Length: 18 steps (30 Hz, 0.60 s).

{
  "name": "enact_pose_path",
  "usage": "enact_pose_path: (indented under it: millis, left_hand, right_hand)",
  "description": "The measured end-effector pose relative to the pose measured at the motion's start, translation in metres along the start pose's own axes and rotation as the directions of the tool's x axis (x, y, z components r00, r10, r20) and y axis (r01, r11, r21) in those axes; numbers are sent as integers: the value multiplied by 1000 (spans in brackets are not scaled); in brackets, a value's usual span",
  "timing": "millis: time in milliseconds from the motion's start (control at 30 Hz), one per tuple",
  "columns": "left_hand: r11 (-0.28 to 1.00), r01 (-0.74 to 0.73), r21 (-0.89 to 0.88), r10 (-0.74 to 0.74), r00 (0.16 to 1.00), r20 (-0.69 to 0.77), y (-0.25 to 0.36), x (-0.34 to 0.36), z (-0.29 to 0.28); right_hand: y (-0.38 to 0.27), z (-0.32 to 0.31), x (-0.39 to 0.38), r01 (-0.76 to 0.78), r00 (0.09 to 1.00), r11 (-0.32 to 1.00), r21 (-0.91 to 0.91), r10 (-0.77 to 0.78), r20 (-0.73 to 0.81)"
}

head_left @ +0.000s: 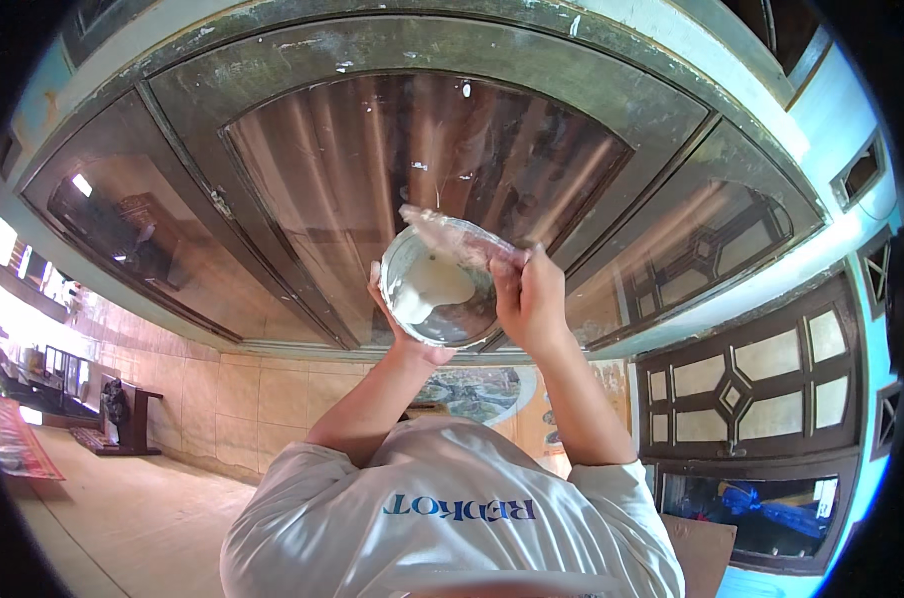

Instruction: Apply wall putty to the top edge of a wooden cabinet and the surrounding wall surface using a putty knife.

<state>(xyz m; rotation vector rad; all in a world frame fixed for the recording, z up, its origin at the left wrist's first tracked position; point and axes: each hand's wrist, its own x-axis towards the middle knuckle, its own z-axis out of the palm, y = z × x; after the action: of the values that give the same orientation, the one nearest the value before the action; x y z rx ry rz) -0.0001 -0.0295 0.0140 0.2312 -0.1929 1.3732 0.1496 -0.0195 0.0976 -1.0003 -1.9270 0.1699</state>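
**Putty bowl and scraper held up before a panelled door**

At the far left, a tiled floor [123, 508] runs along a beige tiled wall [243, 399], where a small dark wooden stand [133, 419] sits against the wall's foot.

Toward the middle, the person's left hand [397, 319] cups a round shiny metal bowl [440, 289] from below and behind; its fingers [375, 284] are wrapped round the bowl's left rim, gripping it. The bowl is tilted so its inside faces the camera, and a smear of pale off-white putty [427, 289] lies across its bottom. The bowl is held in the air in front of the brown reflective central panel [422, 169] of a large grey-green wooden door frame [452, 50] with flaking paint.

Just right of the bowl, the right hand [530, 299] is closed round the handle of a flat wide-bladed scraper [452, 234] caked with pale putty. The blade lies across the bowl's upper rim, touching it, and points up and to the left.

Below the hands, both forearms lead to a white short-sleeved shirt [452, 518] with blue print.

At the right stands a dark brown window frame [741, 389] with 1 diamond-shaped pane among frosted panes.
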Motion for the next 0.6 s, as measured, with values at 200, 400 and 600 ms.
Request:
enact_pose_path:
  millis: [200, 400, 600]
  left_hand:
    - [981, -78, 178, 115, 970, -213, -5, -7, 8]
    - [995, -64, 80, 78, 978, -196, -6, -11, 10]
    - [994, -58, 96, 72, 986, -148, -9, -20, 20]
  right_hand:
    - [-3, 1, -3, -32, 996, 990, 139, 44, -84]
    - [-14, -3, -1, 11, 999, 994, 105, -6, -49]
    - [-17, -7, -6, 4, 1000, 997, 78, -2, -19]
